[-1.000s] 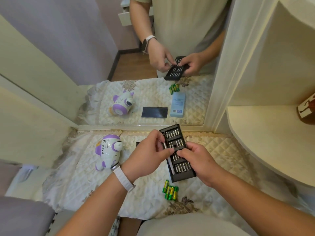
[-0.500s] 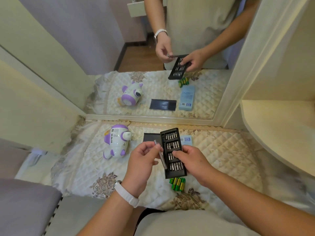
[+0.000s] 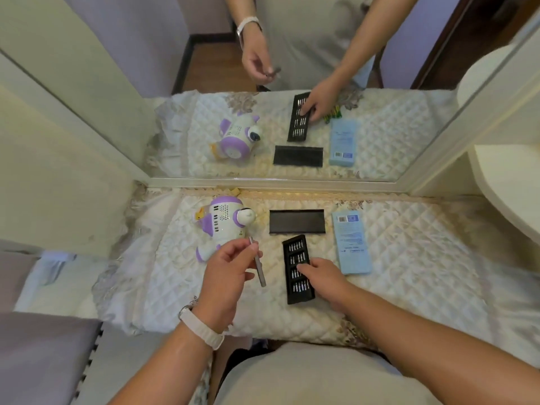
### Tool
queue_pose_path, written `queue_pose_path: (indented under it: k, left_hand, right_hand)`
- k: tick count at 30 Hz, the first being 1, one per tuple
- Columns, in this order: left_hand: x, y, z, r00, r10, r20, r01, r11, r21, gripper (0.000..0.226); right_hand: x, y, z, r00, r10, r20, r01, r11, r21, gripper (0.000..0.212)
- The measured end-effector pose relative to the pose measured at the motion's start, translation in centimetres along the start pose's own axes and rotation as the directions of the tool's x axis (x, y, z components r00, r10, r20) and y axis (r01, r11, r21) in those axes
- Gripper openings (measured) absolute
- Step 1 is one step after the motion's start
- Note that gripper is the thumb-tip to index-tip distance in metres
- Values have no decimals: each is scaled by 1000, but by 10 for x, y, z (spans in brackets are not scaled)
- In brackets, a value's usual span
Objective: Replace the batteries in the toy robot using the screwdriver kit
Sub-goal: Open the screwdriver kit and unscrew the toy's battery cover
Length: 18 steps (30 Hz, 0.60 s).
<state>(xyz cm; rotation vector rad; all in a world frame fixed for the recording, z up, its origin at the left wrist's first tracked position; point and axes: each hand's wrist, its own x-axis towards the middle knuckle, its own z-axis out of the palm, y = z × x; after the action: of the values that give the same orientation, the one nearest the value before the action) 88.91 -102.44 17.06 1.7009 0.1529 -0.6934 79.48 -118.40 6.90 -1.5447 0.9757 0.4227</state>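
Observation:
The white and purple toy robot point(image 3: 225, 223) lies on its side at the back left of the quilted cloth point(image 3: 409, 258). My left hand point(image 3: 225, 273) holds a thin silver screwdriver handle point(image 3: 258, 266) just in front of the robot, tip end pointing down toward me. The black bit tray point(image 3: 295, 252) lies flat on the cloth to the right of it. My right hand point(image 3: 324, 277) grips the tray's right edge, fingers across the bits. The green batteries show only in the mirror reflection point(image 3: 331, 114); my right arm hides them on the table.
A black lid point(image 3: 296, 221) lies behind the tray, and a light blue box point(image 3: 350, 244) to its right. A mirror point(image 3: 263, 127) stands along the back edge. A cream shelf point(image 3: 511, 185) juts in at the right, a grey seat at lower left.
The tray went from being held up in my right hand to lying flat on the cloth. My left hand drew the screwdriver handle out and moved left toward the robot.

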Motion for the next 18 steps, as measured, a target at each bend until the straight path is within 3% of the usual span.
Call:
queue_pose_path:
  k: [3, 7, 15, 18]
  left_hand:
    - [11, -2, -20, 998, -16, 59, 14, 999, 30, 8]
    - [29, -4, -42, 992, -23, 125, 17, 999, 49, 12]
    - [51, -4, -73, 964, -24, 266, -4, 995, 104, 13]
    - [55, -3, -77, 952, -17, 304, -24, 991, 130, 10]
  right_hand:
    - [7, -6, 12, 998, 17, -54, -15, 999, 31, 17]
    - [15, -6, 23, 991, 53, -122, -56, 998, -27, 25]
    - [16, -16, 38, 920, 54, -387, -187, 930, -316, 31]
    - [9, -23, 41, 898, 32, -439, -181, 936, -303, 25]
